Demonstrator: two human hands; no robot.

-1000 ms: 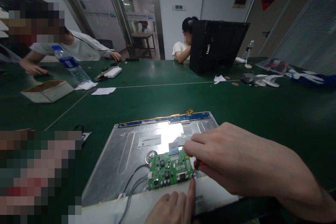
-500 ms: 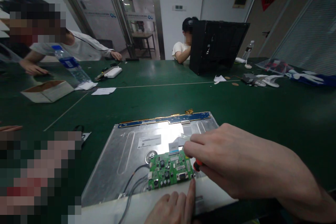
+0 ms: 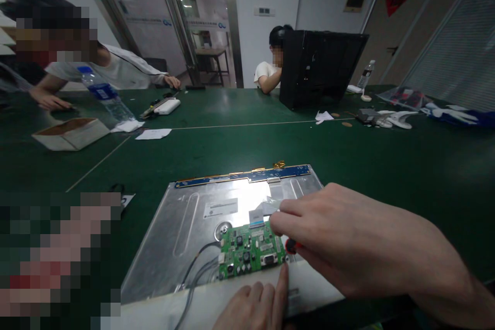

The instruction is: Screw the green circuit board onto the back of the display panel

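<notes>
A green circuit board [image 3: 253,250] lies on the metal back of a flat display panel [image 3: 154,252]. Grey cables [image 3: 201,268] run from its left side, and a flat ribbon cable [image 3: 256,218] meets its top edge. My right hand [image 3: 340,237] is closed over the board's right side, around a screwdriver [image 3: 291,246] whose red-and-black handle end pokes out; its tip is hidden. My left hand [image 3: 257,307] rests on the panel's white near edge, fingers stretched out and holding nothing. Its index fingertip touches the board's lower right corner, by the blue-grey connector.
A blue strip board [image 3: 243,176] lines the panel's far edge. Across the green table [image 3: 216,139] stand an open box [image 3: 71,135], a water bottle [image 3: 104,94] and a black monitor casing [image 3: 320,69]. Two people sit beyond; a pixelated patch covers the lower left.
Both hands keep almost the same pose over the board. The whole view has shifted very slightly.
</notes>
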